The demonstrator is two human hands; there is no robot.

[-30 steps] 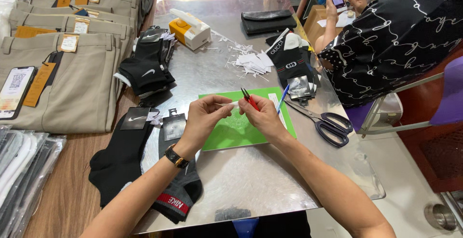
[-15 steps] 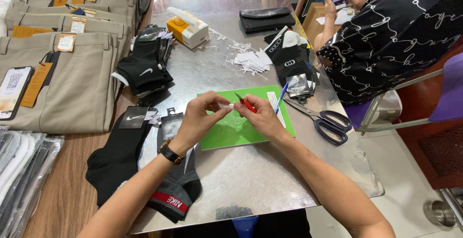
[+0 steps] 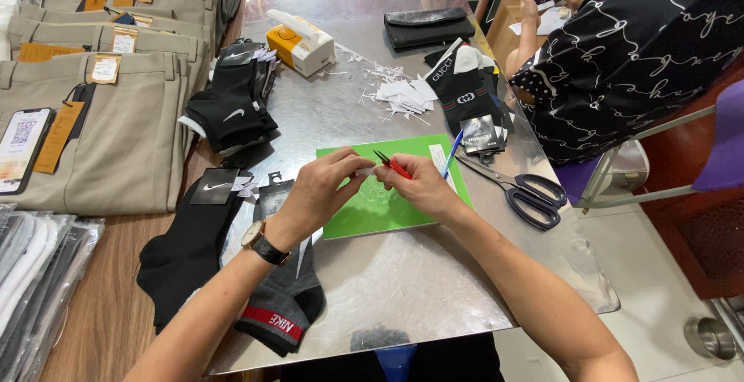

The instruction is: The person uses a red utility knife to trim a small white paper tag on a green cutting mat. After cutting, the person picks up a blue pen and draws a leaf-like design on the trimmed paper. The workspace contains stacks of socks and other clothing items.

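Snips [image 3: 391, 165], red-handled, pinched in my right hand [image 3: 422, 187], blades pointing up-left; left hand [image 3: 318, 196] pinching small white tag [image 3: 364, 171] over green mat [image 3: 387, 204] on worktop [image 3: 403, 281].

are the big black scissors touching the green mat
Apart. The head view shows bare metal table between the black scissors and the green mat.

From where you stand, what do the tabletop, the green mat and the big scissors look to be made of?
Tabletop: likely sheet metal, shiny, with blurred reflections. Green mat: probably plastic or rubber, flat and matte. Scissors: grey metal blades, dark handles that look plastic.
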